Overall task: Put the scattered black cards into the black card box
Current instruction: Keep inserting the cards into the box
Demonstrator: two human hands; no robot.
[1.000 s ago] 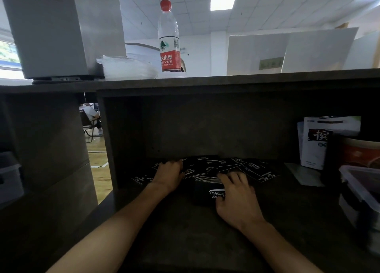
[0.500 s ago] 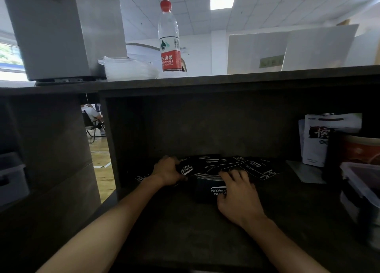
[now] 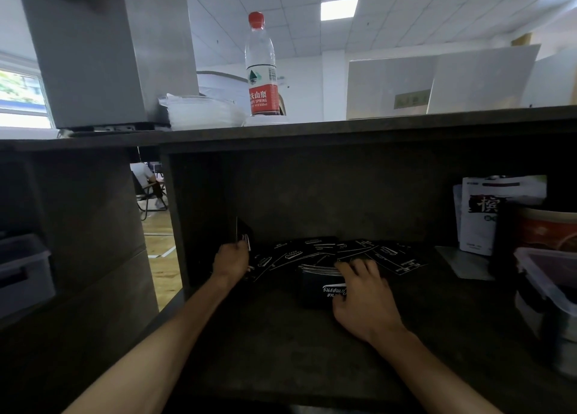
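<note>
Several black cards [image 3: 315, 251] with white print lie spread on the dark shelf floor, inside the alcove. In front of them lies the black card box [image 3: 315, 288], white lettering on its top and card edges showing at its far opening. My right hand [image 3: 363, 298] holds the box at its right side, fingers curled over the opening. My left hand [image 3: 232, 262] is at the left end of the spread and pinches a black card [image 3: 243, 233], which stands upright above my fingers.
A white pouch [image 3: 487, 217], a red-labelled tub [image 3: 546, 229] and a clear plastic container [image 3: 549, 276] crowd the shelf's right side. A water bottle [image 3: 261, 67], a plastic bag [image 3: 199, 112] and a grey box [image 3: 103, 51] stand on the top board. The left alcove wall [image 3: 176, 223] is close to my left hand.
My left hand slid left along the spread, took hold of a card and lifted it upright. My right hand stayed on the box.
</note>
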